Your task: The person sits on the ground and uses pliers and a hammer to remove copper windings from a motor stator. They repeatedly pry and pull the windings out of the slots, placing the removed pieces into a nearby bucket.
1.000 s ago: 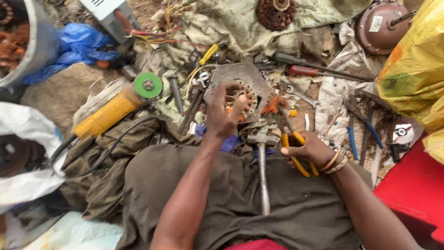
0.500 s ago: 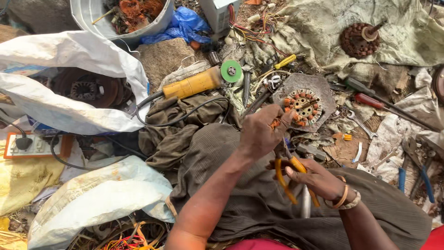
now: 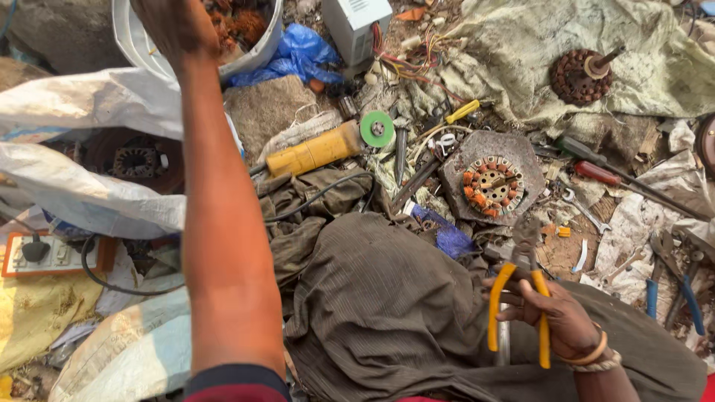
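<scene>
My right hand grips the stiff, weighty yellow-handled pliers by both handles; left hand over the bucket, grasp unreadable.

The right hand holds a pair of steel pliers with yellow plastic handles. The fingers wrap around the right handle; the left handle stands free, so the two handles are spread apart. The grey metal head points up, away from the person, and the handles point down. The pliers are over a brown ribbed cloth. The left hand is stretched far up and reaches over the rim of a white plastic bucket with rusty copper-coloured scrap inside.
</scene>
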The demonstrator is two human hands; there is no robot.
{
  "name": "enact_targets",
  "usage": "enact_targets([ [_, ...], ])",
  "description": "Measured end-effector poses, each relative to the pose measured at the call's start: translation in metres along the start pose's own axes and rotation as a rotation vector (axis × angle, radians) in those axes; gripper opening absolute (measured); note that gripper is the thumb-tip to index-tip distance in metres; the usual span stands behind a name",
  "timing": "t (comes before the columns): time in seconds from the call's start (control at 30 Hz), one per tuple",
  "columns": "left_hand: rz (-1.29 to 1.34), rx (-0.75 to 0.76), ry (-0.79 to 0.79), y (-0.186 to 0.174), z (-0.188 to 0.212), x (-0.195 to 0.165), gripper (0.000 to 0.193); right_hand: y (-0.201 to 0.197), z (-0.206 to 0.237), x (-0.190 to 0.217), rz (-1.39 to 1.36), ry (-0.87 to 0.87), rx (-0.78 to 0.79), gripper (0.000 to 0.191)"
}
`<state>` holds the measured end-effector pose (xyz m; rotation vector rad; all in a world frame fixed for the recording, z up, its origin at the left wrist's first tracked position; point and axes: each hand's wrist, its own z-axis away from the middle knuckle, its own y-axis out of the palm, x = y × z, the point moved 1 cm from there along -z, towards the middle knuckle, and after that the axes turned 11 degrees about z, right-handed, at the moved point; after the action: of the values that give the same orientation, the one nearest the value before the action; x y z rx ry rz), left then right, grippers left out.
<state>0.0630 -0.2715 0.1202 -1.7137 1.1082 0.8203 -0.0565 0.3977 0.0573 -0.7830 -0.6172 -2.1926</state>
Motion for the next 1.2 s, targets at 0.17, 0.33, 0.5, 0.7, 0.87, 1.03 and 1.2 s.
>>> enact_targets([
  [0.17,0.576,0.349,-0.266,0.032,0.178,-0.027,0.064,-0.074,0.007,0.016,-0.089,-0.138,-0.209,0.055],
  [0.33,0.273,1.240,-0.072,0.082,0.389,-0.067,0.040,-0.120,-0.027,-0.008,-0.281,-0.372,-0.255,0.051],
  [0.5,0.408,1.169,0.613,0.112,0.453,-0.059,0.054,-0.120,-0.044,-0.032,-0.279,-0.159,-0.427,0.038],
  [0.7,0.192,1.565,0.196,0.131,0.454,-0.060,0.034,-0.075,-0.034,0.009,-0.070,-0.089,-0.312,0.043],
  [0.87,0.245,1.475,0.137,0.136,0.459,-0.061,0.035,-0.055,-0.016,0.032,0.043,0.138,-0.226,0.054],
  [1.03,0.366,1.456,0.053,0.151,0.467,-0.052,0.036,-0.050,0.009,0.026,0.202,0.267,-0.145,0.059],
  [1.2,0.356,1.484,0.059,0.157,0.472,-0.045,0.039,-0.046,0.004,0.023,0.380,0.378,-0.170,0.064],
])
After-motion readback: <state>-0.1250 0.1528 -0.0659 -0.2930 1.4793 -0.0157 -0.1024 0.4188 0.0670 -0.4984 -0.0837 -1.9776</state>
